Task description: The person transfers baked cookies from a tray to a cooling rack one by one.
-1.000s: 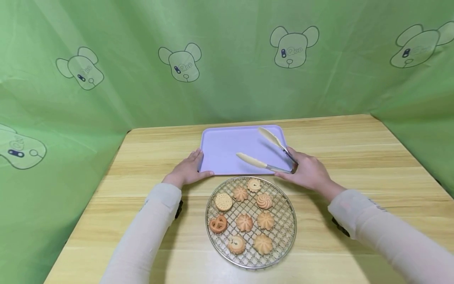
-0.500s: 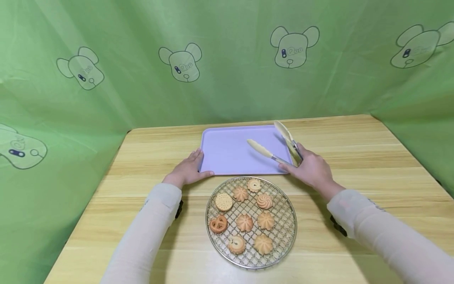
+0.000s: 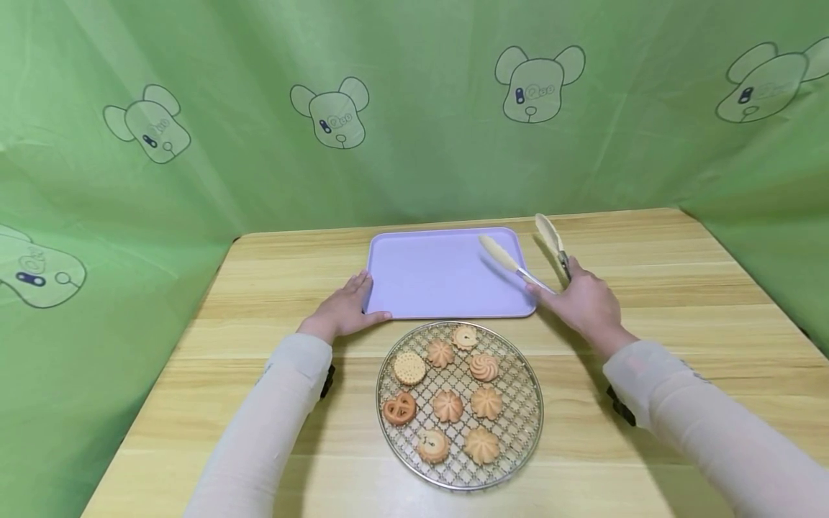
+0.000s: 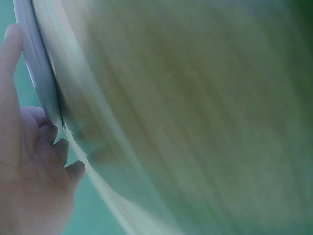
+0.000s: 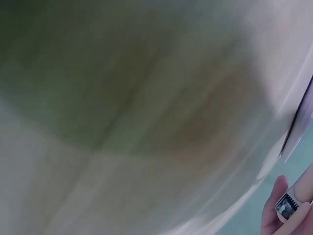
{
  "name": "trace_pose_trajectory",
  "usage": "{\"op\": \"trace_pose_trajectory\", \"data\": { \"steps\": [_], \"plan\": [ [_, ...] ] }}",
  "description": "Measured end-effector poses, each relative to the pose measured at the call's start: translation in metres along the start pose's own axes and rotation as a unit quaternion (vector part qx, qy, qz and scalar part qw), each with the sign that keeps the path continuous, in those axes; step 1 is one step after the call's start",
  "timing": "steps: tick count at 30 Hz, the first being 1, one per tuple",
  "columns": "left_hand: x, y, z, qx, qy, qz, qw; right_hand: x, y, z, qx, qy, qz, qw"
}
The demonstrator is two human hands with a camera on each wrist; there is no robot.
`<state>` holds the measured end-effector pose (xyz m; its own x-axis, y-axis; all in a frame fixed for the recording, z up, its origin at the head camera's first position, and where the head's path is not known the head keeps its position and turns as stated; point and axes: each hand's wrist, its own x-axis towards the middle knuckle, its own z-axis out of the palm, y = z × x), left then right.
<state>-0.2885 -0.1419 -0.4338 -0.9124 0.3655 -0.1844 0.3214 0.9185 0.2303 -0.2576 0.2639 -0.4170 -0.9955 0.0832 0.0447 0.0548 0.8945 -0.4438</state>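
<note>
My left hand point(image 3: 346, 308) rests against the near left corner of a lilac rectangular tray point(image 3: 430, 277). Its fingers lie along the left side and the thumb along the front rim, which the left wrist view also shows. In my right hand point(image 3: 588, 301) is a pair of tongs point(image 3: 497, 253) with cream tips and metal arms, held by the arms and spread wide. One tip hangs over the tray's right part, the other beyond its right edge; nothing is between them. Closer to me, a round wire rack point(image 3: 521, 424) bears several cookies point(image 3: 482, 445) and a pretzel-shaped one point(image 3: 399, 408).
Everything stands on a light wooden table point(image 3: 680, 309). A green curtain point(image 3: 427, 165) with bear-head drawings hangs behind it and at both sides. The rack's far rim lies close to the tray's front edge.
My right hand has moved right and slightly away from me with the tongs, so one tip has left the area over the tray. The left hand, tray and rack stay put.
</note>
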Motion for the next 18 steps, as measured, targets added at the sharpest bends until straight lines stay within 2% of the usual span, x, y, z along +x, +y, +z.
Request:
{"op": "trace_pose_trajectory", "data": {
  "steps": [8, 18],
  "plan": [
    [0.001, 0.0, 0.0, -0.002, -0.001, -0.002, 1.0, 0.005, 0.007, -0.004, -0.001, 0.022, 0.035, 0.999],
    [0.001, 0.0, 0.001, -0.002, -0.001, -0.001, 1.0, 0.007, 0.016, -0.007, -0.013, 0.002, 0.078, 0.997]
  ]
}}
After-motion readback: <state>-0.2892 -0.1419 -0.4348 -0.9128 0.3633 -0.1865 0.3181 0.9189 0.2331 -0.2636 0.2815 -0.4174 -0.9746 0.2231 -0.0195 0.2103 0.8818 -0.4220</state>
